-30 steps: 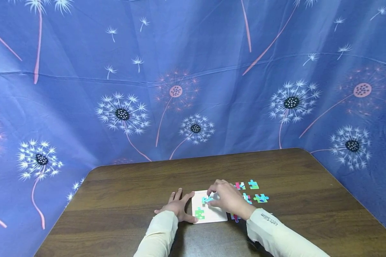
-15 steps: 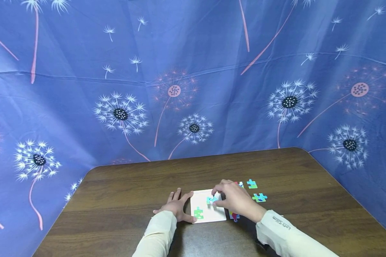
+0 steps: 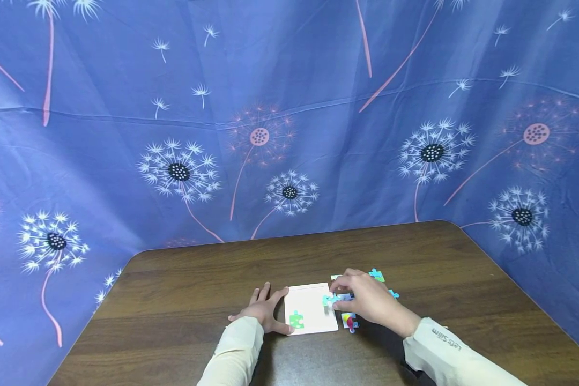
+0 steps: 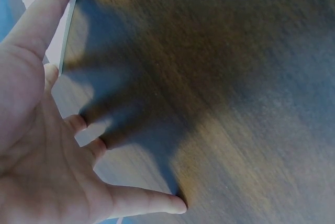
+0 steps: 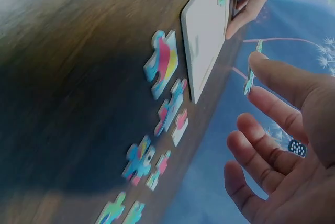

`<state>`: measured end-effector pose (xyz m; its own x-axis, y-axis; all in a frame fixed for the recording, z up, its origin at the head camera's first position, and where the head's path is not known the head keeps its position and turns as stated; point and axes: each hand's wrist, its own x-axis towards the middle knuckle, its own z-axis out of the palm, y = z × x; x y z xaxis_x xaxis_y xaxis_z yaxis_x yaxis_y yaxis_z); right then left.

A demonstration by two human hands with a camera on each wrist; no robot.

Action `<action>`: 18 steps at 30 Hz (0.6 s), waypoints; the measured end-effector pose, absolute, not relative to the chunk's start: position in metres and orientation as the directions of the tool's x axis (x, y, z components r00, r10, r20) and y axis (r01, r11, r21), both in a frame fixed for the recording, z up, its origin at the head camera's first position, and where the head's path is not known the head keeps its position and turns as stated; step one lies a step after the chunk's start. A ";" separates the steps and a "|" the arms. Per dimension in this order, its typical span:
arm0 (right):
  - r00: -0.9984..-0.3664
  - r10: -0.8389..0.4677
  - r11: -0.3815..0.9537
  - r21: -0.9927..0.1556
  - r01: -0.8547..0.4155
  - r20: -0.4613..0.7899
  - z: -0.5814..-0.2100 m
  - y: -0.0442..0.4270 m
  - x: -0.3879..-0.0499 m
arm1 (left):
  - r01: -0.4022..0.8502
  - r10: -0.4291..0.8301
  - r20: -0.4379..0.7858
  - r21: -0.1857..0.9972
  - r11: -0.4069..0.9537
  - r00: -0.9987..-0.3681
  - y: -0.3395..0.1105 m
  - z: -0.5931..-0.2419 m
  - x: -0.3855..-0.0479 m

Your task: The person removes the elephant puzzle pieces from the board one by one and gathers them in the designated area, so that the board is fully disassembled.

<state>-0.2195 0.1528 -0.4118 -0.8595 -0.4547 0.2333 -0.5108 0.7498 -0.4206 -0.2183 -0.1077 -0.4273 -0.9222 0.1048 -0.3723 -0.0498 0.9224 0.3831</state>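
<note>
My right hand (image 3: 369, 300) pinches a light-blue jigsaw piece (image 3: 330, 299) between thumb and index finger, above the right edge of a white puzzle board (image 3: 313, 316). The right wrist view shows this piece (image 5: 252, 72) edge-on, raised off the table, with the other fingers loosely bent. A green jigsaw piece (image 3: 296, 320) lies in the board's near left corner. At the board's left edge my left hand (image 3: 262, 312) rests with spread fingers, thumb and index finger touching the board. In the left wrist view the thumb (image 4: 44, 20) lies against the board's edge.
Several loose jigsaw pieces lie on the brown wooden table (image 3: 183, 300) right of the board, including a red-and-yellow one (image 5: 165, 62) and a blue-and-green one (image 3: 376, 275). My right hand partly covers them. A blue dandelion-print cloth (image 3: 289, 107) hangs behind the table.
My right hand has moved rightward with the pinched blue jigsaw piece, from over the board's upper middle to its right edge. The left hand stays at the board's left side.
</note>
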 end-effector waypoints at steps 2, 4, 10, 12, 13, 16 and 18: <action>-0.867 -0.444 0.755 -0.428 -0.497 0.225 -0.412 0.158 -0.218 | -0.044 0.110 -0.368 0.387 0.921 -0.923 -0.107 -0.424 -0.217; -0.872 -0.436 0.764 -0.422 -0.489 0.221 -0.412 0.162 -0.216 | -0.042 0.113 -0.365 0.389 0.920 -0.924 -0.107 -0.422 -0.215; -0.877 -0.427 0.779 -0.403 -0.480 0.220 -0.414 0.178 -0.212 | -0.046 0.109 -0.367 0.389 0.920 -0.924 -0.107 -0.421 -0.213; -0.881 -0.423 0.784 -0.401 -0.474 0.212 -0.414 0.183 -0.211 | -0.047 0.107 -0.367 0.388 0.920 -0.924 -0.107 -0.423 -0.214; -0.884 -0.420 0.786 -0.404 -0.467 0.205 -0.414 0.185 -0.211 | -0.048 0.107 -0.369 0.387 0.921 -0.923 -0.107 -0.424 -0.215; -0.893 -0.408 0.800 -0.396 -0.450 0.191 -0.416 0.192 -0.209 | -0.049 0.106 -0.372 0.383 0.922 -0.922 -0.108 -0.426 -0.217; -0.899 -0.398 0.810 -0.390 -0.438 0.184 -0.418 0.196 -0.208 | -0.048 0.107 -0.376 0.382 0.923 -0.920 -0.108 -0.427 -0.218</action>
<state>-0.2079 0.1964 -0.4180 -0.8987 -0.3981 0.1839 -0.4385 0.8099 -0.3895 -0.2178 -0.1080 -0.4267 -0.9204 0.1072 -0.3760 -0.0484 0.9231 0.3816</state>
